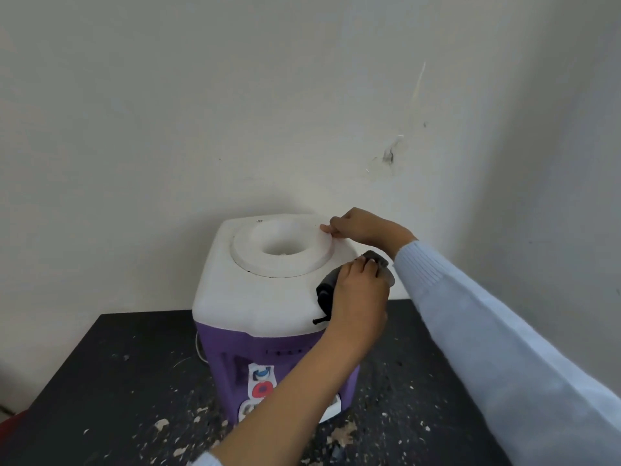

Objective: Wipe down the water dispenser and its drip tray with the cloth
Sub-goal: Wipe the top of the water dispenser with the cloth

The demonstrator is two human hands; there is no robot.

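Nearest, a dark table (100, 381) is littered with pale flecks and chips (342, 435). On it stands the water dispenser (228, 364), purple in the body and white on top. Its front carries a blue tap (262, 373) above a red one (262, 389). Low on that front sits the white drip tray (332, 410), largely hidden behind the bare left forearm (302, 391) that crosses it, so I cannot tell what lies in it.

That forearm rises from the bottom edge to the right front corner of the dispenser's white top (255, 297). There the left hand (361, 297) lies over the cloth (325, 290), fingers curled down around it and holding it against the top. The cloth is dark and bunched. A rolled end pokes out on the hand's left side, a loose thread hangs below, and another fold shows past the fingertips toward the dispenser's right edge.

Further back, a raised white ring (248, 260) takes up most of the top, with a round well (282, 245) sunk in its middle. The inside is white and too blurred to tell its contents. The right hand (366, 227), reaching in from a pale blue sleeve (504, 331), has its fingers curled and pinches the ring's far right rim with the thumb tip on the edge. It is just beyond the left hand, apart from the cloth.

Behind stands a white wall (201, 112) with a scuffed patch (388, 156).
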